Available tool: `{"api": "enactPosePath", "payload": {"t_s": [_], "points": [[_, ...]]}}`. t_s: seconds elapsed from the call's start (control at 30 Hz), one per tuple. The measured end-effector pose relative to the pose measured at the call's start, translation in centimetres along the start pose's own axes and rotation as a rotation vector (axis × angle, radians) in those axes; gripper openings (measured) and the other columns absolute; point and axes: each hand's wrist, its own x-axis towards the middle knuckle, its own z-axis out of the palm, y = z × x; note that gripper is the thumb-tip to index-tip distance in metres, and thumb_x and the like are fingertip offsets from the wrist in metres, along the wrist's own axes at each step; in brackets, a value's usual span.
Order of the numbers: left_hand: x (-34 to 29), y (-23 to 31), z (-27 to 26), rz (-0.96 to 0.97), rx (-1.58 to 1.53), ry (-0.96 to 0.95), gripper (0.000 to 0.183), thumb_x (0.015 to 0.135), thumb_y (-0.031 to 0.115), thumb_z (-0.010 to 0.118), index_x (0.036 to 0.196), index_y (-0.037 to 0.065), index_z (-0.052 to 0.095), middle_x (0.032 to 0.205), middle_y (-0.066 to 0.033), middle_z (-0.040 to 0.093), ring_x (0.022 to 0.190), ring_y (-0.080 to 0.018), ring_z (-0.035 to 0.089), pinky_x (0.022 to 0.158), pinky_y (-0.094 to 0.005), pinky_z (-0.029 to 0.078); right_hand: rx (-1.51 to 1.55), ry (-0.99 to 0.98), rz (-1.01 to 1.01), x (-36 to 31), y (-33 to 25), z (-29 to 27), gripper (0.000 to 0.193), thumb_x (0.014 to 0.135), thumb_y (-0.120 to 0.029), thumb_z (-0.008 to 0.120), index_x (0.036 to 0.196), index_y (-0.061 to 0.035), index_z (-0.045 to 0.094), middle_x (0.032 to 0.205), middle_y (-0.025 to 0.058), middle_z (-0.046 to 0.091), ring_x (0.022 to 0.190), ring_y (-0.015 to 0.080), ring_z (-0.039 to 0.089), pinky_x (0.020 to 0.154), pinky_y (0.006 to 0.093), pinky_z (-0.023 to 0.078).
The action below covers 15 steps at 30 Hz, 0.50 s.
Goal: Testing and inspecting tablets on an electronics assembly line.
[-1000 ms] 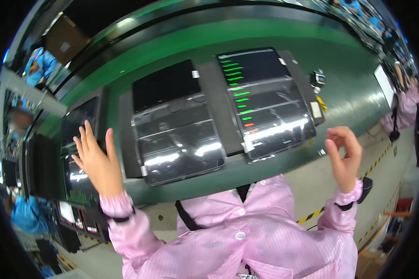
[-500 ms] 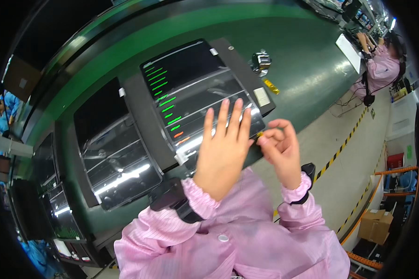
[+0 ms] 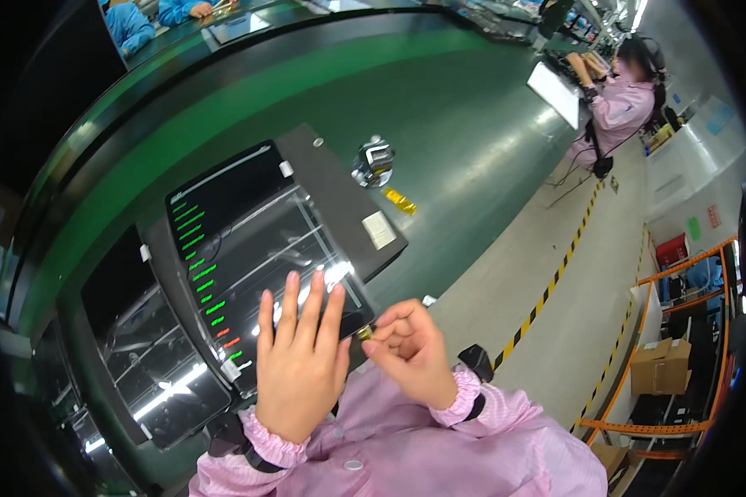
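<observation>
A glossy black display panel [image 3: 234, 184] with clear film over it and green and orange marks along its left side lies on a dark flat holder [image 3: 327, 195]. My left hand [image 3: 302, 369] rests flat on the panel's near part, its fingers stretched out and slightly spread. At the panel's near right corner, my right hand [image 3: 413, 352] pinches a small piece of yellow tape [image 3: 364, 333] between thumb and index finger. Whether the tape sticks to the panel cannot be made out.
A second black panel [image 3: 120, 298] lies to the left. Beyond the holder, a shiny round metal object [image 3: 375, 161] and a yellow tape strip [image 3: 399, 201] sit on the green table [image 3: 464, 157]. A co-worker [image 3: 622, 112] sits far right, near orange shelving [image 3: 622, 427] with a cardboard box [image 3: 661, 367].
The whole view has shifted, so the panels and both hands appear lower and farther left. The left hand stays flat on the panel and the right hand keeps its pinch at the corner.
</observation>
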Motion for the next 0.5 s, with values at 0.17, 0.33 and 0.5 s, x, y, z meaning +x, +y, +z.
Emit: {"api": "enactPosePath", "payload": {"t_s": [0.17,0.33,0.5], "points": [[0.9,0.2,0.4,0.015,-0.039,0.040,0.065,0.079,0.019,0.072,0.138,0.002,0.050,0.146,-0.0179,0.046,0.139,-0.0383,0.038,0.115,-0.0563,0.024,0.054,-0.020,0.041,0.4,-2.2,-1.5,0.037,0.091,0.004,0.064,0.122,-0.0016,0.044,0.094,0.0046,0.063,0.079,0.0058,0.061,0.067,0.0203,0.049],[0.9,0.3,0.6,-0.006,-0.017,0.073,0.064,0.076,0.019,0.075,0.135,0.003,0.054,0.143,-0.0171,0.050,0.136,-0.0376,0.043,0.113,-0.0563,0.027,-0.451,-0.002,-0.240,2.3,-1.9,-3.8,0.040,0.085,0.005,0.068,0.124,-0.0003,0.059,0.098,0.0067,0.063,0.072,0.0058,0.056,0.062,0.0205,0.045],[0.9,0.3,1.0,-0.029,-0.029,0.149,0.053,0.080,0.023,0.071,0.128,0.004,0.061,0.138,-0.0146,0.056,0.133,-0.0354,0.048,0.110,-0.0574,0.032,-0.562,-0.082,-0.337,3.0,-1.6,-3.3,0.043,0.078,0.006,0.074,0.120,-0.0027,0.068,0.106,0.0088,0.065,0.067,0.0067,0.052,0.059,0.0217,0.045]]}}
